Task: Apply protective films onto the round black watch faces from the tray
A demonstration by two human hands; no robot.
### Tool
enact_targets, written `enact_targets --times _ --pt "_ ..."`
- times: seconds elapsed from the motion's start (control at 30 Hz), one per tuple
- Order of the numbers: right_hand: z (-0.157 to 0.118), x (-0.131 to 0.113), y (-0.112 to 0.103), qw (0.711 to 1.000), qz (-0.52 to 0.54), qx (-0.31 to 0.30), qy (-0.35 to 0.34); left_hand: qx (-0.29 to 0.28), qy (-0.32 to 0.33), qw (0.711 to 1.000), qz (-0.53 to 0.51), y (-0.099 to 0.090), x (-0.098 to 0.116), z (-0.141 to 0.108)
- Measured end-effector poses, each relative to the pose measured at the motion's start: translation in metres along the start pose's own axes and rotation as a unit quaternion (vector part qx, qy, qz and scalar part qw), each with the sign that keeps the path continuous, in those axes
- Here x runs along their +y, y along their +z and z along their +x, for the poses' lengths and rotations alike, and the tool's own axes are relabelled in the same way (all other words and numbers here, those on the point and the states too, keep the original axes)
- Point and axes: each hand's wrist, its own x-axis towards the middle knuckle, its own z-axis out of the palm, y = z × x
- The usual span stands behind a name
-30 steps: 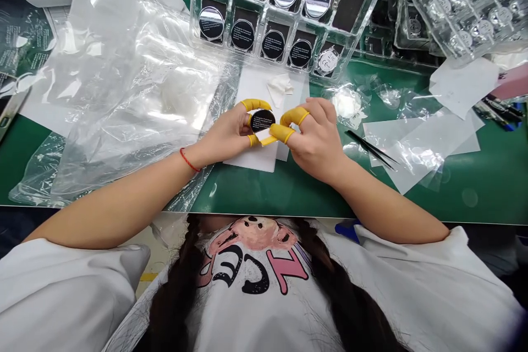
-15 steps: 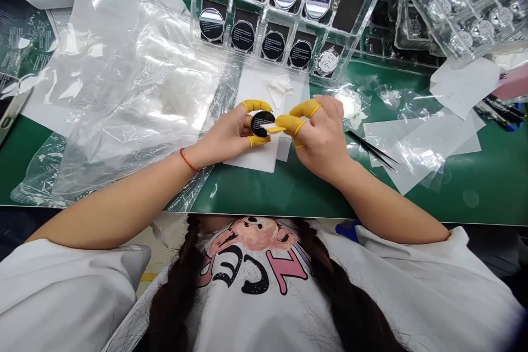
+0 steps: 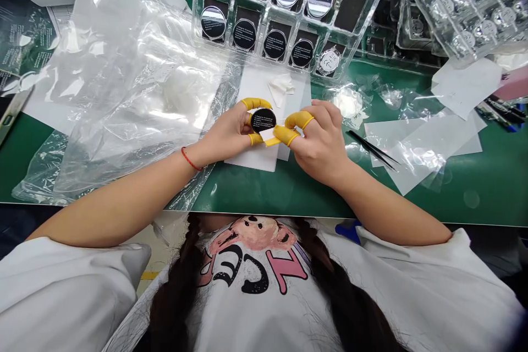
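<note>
My left hand (image 3: 231, 129), in yellow finger cots, grips a round black watch face (image 3: 263, 120) by its rim. White printed lines run across the dark front, which is turned up towards me. Close to its lower right edge, my right hand (image 3: 320, 140) pinches a small white piece (image 3: 268, 134), cloth or paper, between cot-covered fingertips. Whether this piece touches the watch is hard to make out. Beneath both hands lie white sheets (image 3: 251, 159), with a crumpled white wipe (image 3: 281, 86) on them beyond the watch.
A clear tray (image 3: 275, 60) with several similar watches stands at the back. Another tray (image 3: 462, 5) of watches sits at the far right. Black tweezers (image 3: 373, 149) lie right of my right hand. Clear plastic bags (image 3: 124, 104) spread over the left of the green table (image 3: 313, 192).
The white piece in my right fingers has moved from across the watch front down to its lower right edge. My left hand keeps its grip, and more of the printed front shows.
</note>
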Motion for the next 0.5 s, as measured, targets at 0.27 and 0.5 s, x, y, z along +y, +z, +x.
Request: enact_targets --times 0.27,0.5 --pt "0.0003 0.0026 -0.0006 1.0 0.017 -0.02 0.006 -0.001 -0.005 1.0 -0.015 -0.0021 -0.0025 0.0021" --pt "-0.001 0.0051 0.0056 0.999 0.029 -0.036 0.001 0.03 -0.012 0.999 -0.016 -0.0025 -0.0028 0.0033"
